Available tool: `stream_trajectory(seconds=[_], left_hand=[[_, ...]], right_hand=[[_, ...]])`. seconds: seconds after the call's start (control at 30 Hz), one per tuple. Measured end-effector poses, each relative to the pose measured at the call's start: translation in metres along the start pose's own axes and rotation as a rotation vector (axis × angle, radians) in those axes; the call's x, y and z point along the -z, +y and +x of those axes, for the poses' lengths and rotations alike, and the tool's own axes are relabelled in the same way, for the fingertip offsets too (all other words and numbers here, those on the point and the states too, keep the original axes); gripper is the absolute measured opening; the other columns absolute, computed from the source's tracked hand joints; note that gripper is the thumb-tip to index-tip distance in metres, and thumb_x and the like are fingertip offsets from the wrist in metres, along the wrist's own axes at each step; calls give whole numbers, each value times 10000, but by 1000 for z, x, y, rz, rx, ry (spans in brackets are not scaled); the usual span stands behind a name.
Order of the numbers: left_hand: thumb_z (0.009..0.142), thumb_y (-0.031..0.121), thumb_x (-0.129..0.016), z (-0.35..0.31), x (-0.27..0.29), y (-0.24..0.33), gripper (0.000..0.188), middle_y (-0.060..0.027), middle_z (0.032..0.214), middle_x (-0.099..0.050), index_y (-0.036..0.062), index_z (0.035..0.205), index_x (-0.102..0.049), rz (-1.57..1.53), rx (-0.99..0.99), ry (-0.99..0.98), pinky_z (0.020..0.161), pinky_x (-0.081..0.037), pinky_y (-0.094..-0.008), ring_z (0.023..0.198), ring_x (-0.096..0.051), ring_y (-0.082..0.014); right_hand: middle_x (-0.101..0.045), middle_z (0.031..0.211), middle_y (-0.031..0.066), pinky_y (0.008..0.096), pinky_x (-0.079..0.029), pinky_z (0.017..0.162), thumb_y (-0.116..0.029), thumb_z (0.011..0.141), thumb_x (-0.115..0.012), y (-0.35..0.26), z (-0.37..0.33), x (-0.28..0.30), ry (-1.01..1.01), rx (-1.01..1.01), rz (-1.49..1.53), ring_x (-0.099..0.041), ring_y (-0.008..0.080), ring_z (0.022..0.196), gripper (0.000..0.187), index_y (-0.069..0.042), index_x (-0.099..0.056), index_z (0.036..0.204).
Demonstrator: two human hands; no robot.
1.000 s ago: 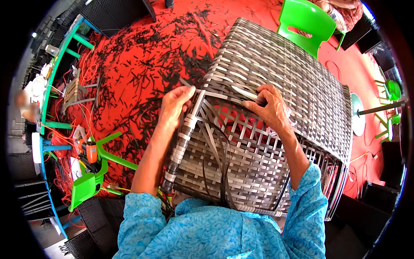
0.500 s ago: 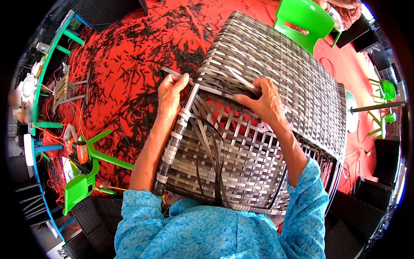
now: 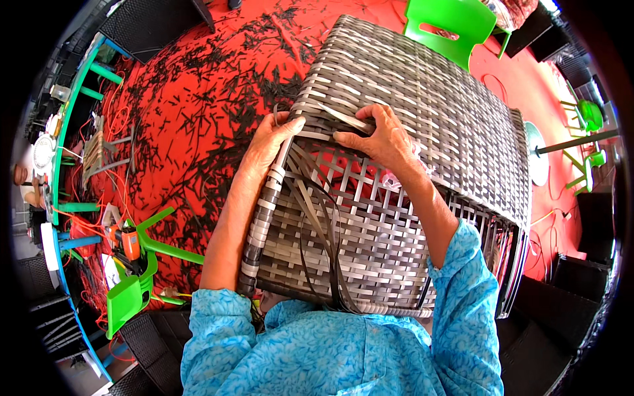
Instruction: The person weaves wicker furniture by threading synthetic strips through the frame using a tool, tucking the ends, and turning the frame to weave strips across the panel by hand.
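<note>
A large piece of woven furniture (image 3: 422, 86) in grey-brown flat strips lies tilted across my lap, its open-lattice side towards me. My left hand (image 3: 267, 146) is closed at the frame's corner, thumb on the edge, on a weaving strip (image 3: 280, 107) whose end curls past the fingers. On the right, my right hand (image 3: 386, 138) pinches a light grey weaving strip (image 3: 335, 115) just above the top edge of the lattice. Several loose dark strips (image 3: 320, 231) hang over the lattice below my left hand. The wrapped frame leg (image 3: 261, 221) runs beside my left forearm.
Dark strip scraps (image 3: 198, 119) litter the red floor covering (image 3: 158, 82). A green chair (image 3: 449, 30) stands beyond the furniture. At left lie another green chair (image 3: 125, 300) and an orange power tool (image 3: 130, 244) with cords. A pedestal fan (image 3: 536, 158) stands at right.
My right hand has shifted left and slightly away from me with its strip, closer to my left hand. The strip end by my left hand has drawn in. The view has shifted slightly.
</note>
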State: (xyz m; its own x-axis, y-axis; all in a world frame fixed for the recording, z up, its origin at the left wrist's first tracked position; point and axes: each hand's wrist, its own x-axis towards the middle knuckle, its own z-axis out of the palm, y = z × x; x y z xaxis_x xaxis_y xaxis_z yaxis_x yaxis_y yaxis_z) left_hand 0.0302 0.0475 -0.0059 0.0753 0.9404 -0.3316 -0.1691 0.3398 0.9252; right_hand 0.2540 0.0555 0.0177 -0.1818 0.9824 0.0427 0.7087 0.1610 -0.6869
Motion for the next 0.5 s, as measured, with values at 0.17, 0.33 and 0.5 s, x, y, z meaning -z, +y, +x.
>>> stream_trajectory(seconds=[0.17,0.33,0.5], left_hand=[[766,177,-694,-4,-3,1,421,-54,908,-563,-19,1069,-478,-16,-58,92,711,-449,-223,821,-536,-104],[772,175,-694,-10,3,-3,384,-42,893,-569,-9,1047,-500,-65,-100,126,708,-444,-212,808,-539,-95],[856,203,-595,-19,46,-17,180,-21,929,-602,70,973,-559,-349,3,65,754,-470,-245,839,-566,-89]], right_hand=[[-530,1043,127,332,-416,835,-468,633,-716,4,6,6,-104,-18,122,-525,242,955,550,-69,-582,987],[-545,1027,106,338,-421,810,-437,678,-693,2,-9,7,-32,82,93,-528,234,937,482,-88,-584,992],[-551,1022,83,317,-444,759,-401,724,-670,-21,-15,-14,-21,119,81,-558,192,860,428,-79,-594,996]])
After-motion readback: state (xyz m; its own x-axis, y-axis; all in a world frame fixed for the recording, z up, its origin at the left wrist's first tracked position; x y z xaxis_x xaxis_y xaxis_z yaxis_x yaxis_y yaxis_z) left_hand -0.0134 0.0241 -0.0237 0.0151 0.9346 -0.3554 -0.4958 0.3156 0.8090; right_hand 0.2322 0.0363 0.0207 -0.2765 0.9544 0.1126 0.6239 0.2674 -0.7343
